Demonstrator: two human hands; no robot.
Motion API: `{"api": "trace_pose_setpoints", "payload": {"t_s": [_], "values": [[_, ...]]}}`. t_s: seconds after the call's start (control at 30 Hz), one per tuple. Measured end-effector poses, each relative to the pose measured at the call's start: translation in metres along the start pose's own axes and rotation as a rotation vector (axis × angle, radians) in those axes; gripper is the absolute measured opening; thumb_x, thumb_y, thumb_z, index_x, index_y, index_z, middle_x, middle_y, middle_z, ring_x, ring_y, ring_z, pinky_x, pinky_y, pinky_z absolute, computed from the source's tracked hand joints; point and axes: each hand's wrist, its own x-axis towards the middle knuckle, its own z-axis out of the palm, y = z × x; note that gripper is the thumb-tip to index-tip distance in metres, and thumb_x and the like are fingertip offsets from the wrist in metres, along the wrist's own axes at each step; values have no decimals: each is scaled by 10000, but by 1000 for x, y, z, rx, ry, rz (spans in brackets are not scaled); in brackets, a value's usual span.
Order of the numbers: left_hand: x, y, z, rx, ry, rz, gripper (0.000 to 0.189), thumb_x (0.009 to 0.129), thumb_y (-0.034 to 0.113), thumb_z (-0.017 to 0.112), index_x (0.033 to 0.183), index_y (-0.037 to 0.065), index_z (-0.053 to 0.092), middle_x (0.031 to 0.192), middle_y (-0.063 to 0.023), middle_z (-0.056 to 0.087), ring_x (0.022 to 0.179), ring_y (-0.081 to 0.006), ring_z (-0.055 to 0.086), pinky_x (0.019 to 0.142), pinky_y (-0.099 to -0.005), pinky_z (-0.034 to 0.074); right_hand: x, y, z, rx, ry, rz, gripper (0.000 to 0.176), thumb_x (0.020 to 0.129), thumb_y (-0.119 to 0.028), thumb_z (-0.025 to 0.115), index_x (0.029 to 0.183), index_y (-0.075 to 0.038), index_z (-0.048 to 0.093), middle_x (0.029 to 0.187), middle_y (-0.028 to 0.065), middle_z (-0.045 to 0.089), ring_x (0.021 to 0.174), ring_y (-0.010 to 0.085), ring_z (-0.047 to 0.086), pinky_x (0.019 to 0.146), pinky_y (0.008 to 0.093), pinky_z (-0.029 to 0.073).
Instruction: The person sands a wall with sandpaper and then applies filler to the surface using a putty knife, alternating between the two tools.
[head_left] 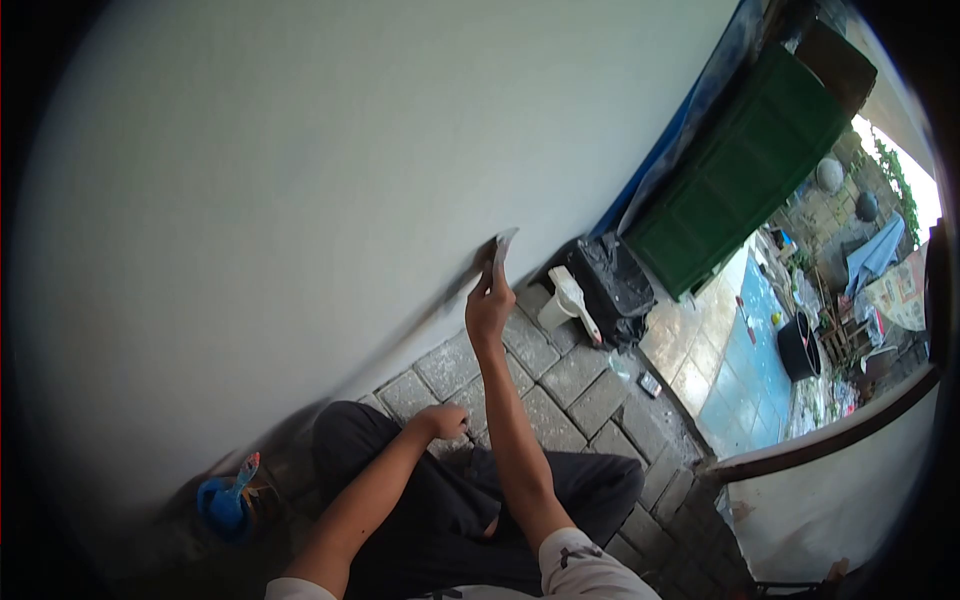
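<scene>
My right hand [489, 310] is raised beside the white wall [300, 190]. Its fingers grip what looks like a putty knife [505, 243], whose flat greyish end points up close to the wall; whether it touches is hard to tell. Lower down, my left hand [444, 422] is curled into a loose fist above my bent legs, with nothing seen sticking out of it. To the left of my knee stands a blue container [222, 508] with a blue-handled brush or tool [244, 474] leaning in it.
Grey paving blocks [595, 400] cover the ground. Near the wall are a white dipper-like item [565, 300], a black plastic-lined bin [612, 280] and a large green bin [740, 165] lying at a slant. A small box [650, 385] lies on the paving. A curved edge [830, 445] borders the right.
</scene>
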Motion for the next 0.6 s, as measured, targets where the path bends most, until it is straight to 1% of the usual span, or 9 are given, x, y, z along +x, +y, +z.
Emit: {"api": "trace_pose_setpoints", "payload": {"t_s": [0.07, 0.17, 0.2, 0.37, 0.43, 0.47, 0.5, 0.57, 0.6], "values": [[-5, 0, 13, 21, -26, -21, 284, 853, 228, 579, 985, 8, 701, 970, -239, 703, 951, -412, 672, 846, -500, 523, -5, -8, -12, 1, -146, 317, 457, 1014, -37, 538, 1467, -49, 481, 717, 296, 585, 486, 267, 483, 532, 344, 456], [-1, -8, 3, 81, -14, -6, 268, 868, 225, 597, 1005, 19, 700, 944, -226, 704, 931, -401, 677, 829, -483, 522, -12, 9, -5, -48, -78, 167, 452, 1015, -45, 540, 1464, -69, 492, 752, 306, 601, 490, 231, 464, 522, 348, 444], [-1, -6, 1, 66, -2, 8, 274, 856, 224, 580, 987, 16, 701, 967, -236, 704, 944, -406, 675, 837, -490, 522, -10, 12, 1, 39, 65, -21, 463, 1012, -43, 542, 1471, -92, 492, 763, 313, 580, 506, 174, 398, 502, 341, 414], [0, -12, 5, 8, -15, 29, 277, 847, 211, 565, 963, -5, 694, 987, -246, 703, 960, -410, 673, 857, -496, 518, -7, -24, -14, 105, -51, 238, 490, 1008, -16, 529, 1487, -106, 478, 838, 314, 598, 549, 185, 353, 537, 335, 425], [5, -23, 14, -59, 64, 137, 286, 868, 191, 554, 1004, -24, 686, 1019, -258, 700, 998, -420, 664, 883, -491, 511, -8, -31, -10, 53, -100, 282, 476, 1010, -18, 528, 1480, -86, 485, 962, 308, 658, 597, 199, 566, 629, 339, 497], [8, -28, 20, -45, 52, 131, 286, 868, 191, 554, 1004, -24, 686, 1019, -258, 700, 998, -420, 664, 883, -491, 511, -5, -35, -5, 116, 40, 190, 470, 1009, -17, 529, 1474, -62, 482, 1126, 304, 664, 905, 277, 746, 759, 342, 540], [11, -34, 28, -70, 109, 153, 296, 878, 180, 551, 1045, -29, 677, 1055, -265, 694, 1030, -423, 655, 903, -488, 504, -5, -38, -7, 119, 53, 201, 470, 1009, -17, 529, 1474, -62, 482, 1126, 304, 664, 905, 277, 746, 759, 342, 540], [14, -39, 29, -81, 165, 169, 309, 888, 170, 548, 1087, -34, 669, 1091, -272, 688, 1062, -425, 645, 924, -486, 497, -3, -41, -11, 214, 31, 335, 470, 1005, -6, 522, 1472, -39, 474, 1261, 283, 632, 1173, 333, 640, 889, 348, 529], [15, -41, 30, -81, 131, 140, 324, 893, 168, 550, 1126, -28, 659, 1128, -272, 680, 1086, -425, 635, 939, -484, 490, 0, -43, -9, 228, 73, 330, 442, 1008, -23, 525, 1449, -30, 500, 1230, 286, 647, 1144, 337, 667, 882, 359, 526]]}}
